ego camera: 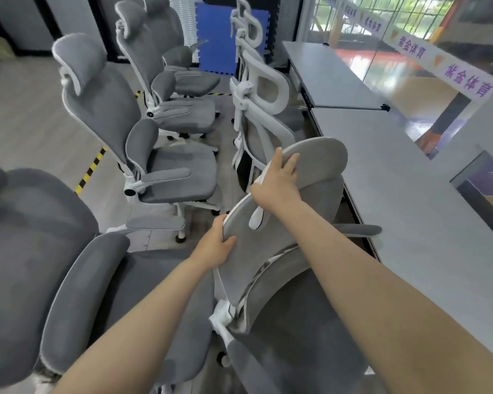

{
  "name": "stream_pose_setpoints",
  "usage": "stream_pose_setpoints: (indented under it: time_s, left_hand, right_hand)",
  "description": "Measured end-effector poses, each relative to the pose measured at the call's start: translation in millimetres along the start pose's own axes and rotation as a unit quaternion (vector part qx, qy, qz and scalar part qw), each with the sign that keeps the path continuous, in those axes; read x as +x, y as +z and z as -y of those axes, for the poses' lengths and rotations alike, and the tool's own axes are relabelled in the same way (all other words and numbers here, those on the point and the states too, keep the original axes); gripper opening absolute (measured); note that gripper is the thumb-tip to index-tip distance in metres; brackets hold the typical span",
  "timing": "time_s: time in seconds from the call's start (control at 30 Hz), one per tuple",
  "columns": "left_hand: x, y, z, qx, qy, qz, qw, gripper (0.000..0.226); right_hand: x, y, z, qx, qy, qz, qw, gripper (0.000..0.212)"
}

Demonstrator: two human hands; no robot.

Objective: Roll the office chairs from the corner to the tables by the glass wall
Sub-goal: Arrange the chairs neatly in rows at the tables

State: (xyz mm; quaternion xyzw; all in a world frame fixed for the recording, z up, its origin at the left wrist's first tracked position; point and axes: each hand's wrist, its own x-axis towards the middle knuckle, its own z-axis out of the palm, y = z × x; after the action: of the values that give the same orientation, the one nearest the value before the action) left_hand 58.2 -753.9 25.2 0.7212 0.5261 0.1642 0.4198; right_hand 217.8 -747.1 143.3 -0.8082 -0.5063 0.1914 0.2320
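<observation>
A grey office chair with a white frame stands right in front of me, its seat facing the grey tables on the right. My left hand grips the left edge of its backrest top. My right hand holds the rim of its grey headrest, fingers over the top edge. One armrest reaches the table's edge. Beyond it, more grey chairs stand backs toward me along the tables.
Several grey chairs stand in a row on the left, and one chair sits close at my lower left. A narrow aisle runs between the rows. The glass wall lies behind the tables, and a blue mat leans at the far end.
</observation>
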Motion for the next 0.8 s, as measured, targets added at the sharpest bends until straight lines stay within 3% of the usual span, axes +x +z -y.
stream_pose_setpoints:
  time_s: [0.37, 0.6, 0.8]
  left_hand:
    - [-85, 27, 8, -0.085, -0.062, -0.086, 0.991, 0.052]
    - [-149, 66, 2, -0.165, -0.073, -0.192, 0.965, 0.037]
    - [-185, 88, -5, -0.185, -0.095, -0.198, 0.958, 0.043]
  right_hand:
    - [-51, 13, -2, 0.040, -0.110, 0.050, 0.992, 0.084]
    - [-101, 10, -16, 0.093, -0.183, 0.106, 0.973, 0.094]
    - [-131, -4, -31, 0.134, -0.198, 0.151, 0.959, 0.095]
